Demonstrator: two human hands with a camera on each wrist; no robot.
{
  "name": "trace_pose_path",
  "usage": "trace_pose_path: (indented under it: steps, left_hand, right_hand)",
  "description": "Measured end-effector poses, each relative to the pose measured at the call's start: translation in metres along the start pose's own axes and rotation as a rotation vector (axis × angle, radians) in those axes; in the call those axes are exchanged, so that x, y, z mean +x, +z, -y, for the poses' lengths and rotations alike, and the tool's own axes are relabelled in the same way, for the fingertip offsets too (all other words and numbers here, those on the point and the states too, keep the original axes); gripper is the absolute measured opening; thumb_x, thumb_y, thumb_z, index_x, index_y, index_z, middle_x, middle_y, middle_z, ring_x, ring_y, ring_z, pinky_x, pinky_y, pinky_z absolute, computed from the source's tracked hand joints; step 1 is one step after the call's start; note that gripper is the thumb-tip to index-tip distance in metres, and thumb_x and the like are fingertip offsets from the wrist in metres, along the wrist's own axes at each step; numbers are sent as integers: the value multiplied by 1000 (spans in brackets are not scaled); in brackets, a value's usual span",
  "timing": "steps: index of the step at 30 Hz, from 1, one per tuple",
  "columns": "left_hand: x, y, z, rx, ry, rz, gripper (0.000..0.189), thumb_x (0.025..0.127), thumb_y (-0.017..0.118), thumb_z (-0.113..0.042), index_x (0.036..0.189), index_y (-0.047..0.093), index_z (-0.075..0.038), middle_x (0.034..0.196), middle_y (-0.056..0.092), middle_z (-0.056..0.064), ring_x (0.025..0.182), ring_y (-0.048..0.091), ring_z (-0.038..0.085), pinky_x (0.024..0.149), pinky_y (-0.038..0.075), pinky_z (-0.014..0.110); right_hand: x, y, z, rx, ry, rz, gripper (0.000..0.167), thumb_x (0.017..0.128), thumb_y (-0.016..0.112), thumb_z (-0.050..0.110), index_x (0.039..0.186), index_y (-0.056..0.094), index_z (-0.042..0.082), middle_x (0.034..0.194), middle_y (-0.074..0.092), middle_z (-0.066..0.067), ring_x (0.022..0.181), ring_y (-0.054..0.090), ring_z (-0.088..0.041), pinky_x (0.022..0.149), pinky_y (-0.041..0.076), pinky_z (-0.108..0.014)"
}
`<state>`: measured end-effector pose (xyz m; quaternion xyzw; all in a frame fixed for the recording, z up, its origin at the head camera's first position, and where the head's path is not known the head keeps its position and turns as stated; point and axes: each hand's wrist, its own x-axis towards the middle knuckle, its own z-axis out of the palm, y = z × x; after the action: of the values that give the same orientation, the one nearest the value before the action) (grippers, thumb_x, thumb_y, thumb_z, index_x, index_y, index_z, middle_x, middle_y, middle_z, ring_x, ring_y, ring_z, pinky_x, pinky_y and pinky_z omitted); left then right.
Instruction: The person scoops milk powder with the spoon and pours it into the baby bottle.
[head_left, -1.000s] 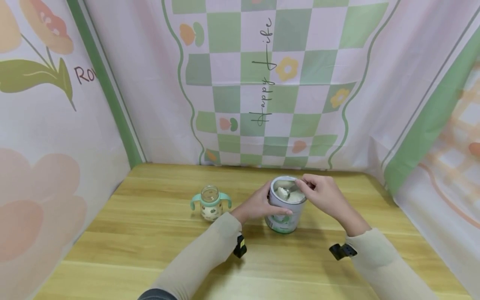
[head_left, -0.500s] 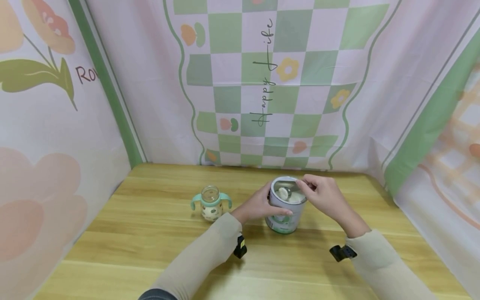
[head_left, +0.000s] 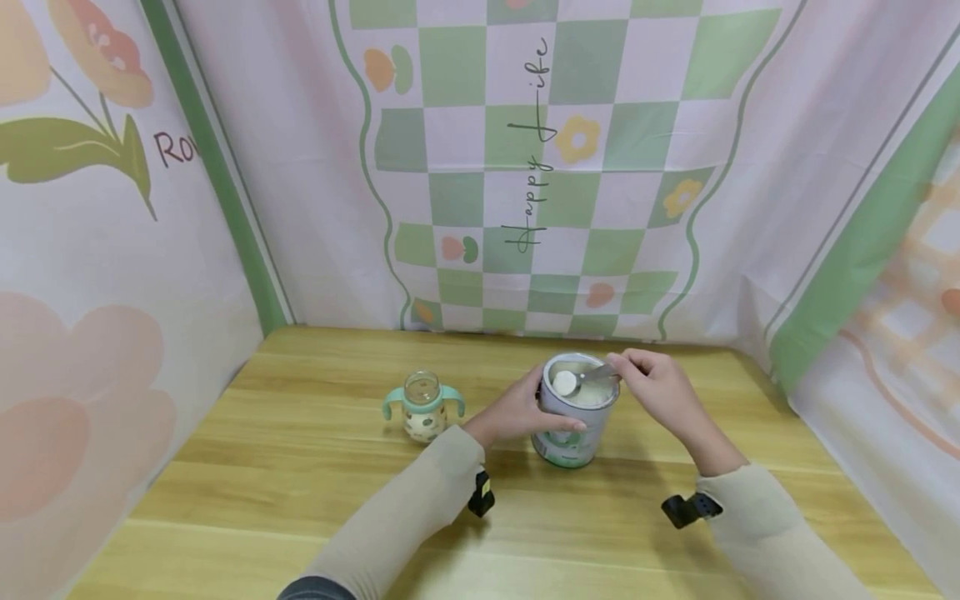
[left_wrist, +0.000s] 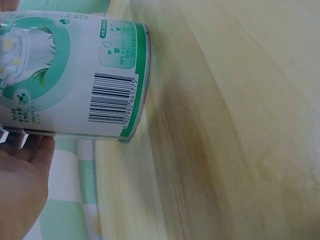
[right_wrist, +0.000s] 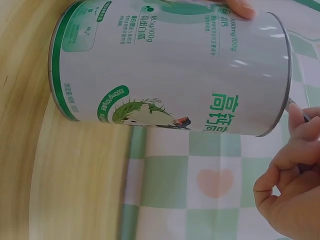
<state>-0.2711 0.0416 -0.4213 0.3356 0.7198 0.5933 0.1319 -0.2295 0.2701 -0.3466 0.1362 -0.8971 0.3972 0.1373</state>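
Note:
A white and green milk powder can (head_left: 573, 437) stands uncovered on the table, pale powder inside. My left hand (head_left: 513, 410) grips its left side, thumb across the front; in the left wrist view, fingers (left_wrist: 42, 150) lie along the can's wall. At the right rim, my right hand (head_left: 660, 392) pinches the handle of a metal spoon (head_left: 596, 373). The spoon's bowl, heaped with white powder, is over the can's opening. In the right wrist view, the right hand (right_wrist: 295, 185) is curled beside the can's rim, the spoon mostly hidden.
A baby bottle (head_left: 423, 417) with two mint green handles stands uncapped to the left of the can, close to the left forearm. The wooden table (head_left: 300, 467) ends at a checkered cloth wall (head_left: 517, 192) behind.
My right hand has shifted slightly right, drawing the spoon up toward the rim so more of its handle shows. The powder in its bowl looks flatter. The left hand keeps its grip.

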Motion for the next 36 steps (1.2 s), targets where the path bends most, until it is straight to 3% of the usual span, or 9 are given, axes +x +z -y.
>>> trace_pose_path:
  steps: [13,25,36]
  left_hand:
    - [-2,0,-7,43,-57,-25,84,81,86,-33,149,37,-32,132,55,-13,116,55,7,96,47,35]
    - [-3,1,-6,37,-82,-43,86,80,87,-34,149,36,-34,131,54,-13,117,55,7,97,46,37]
    - [-4,2,-8,31,-94,-50,86,80,87,-34,150,36,-32,131,54,-14,117,54,7,99,45,38]
  right_hand:
    - [-6,-7,-8,153,183,61,46,105,52,38,91,65,-3,57,39,3,49,31,-12,44,29,-29]
    - [-11,-7,-28,194,211,62,42,105,53,36,89,64,-1,59,40,4,53,35,-12,50,33,-31]
    - [-14,-7,-23,220,209,62,47,105,52,42,91,62,-2,60,41,4,54,35,-13,53,34,-31]
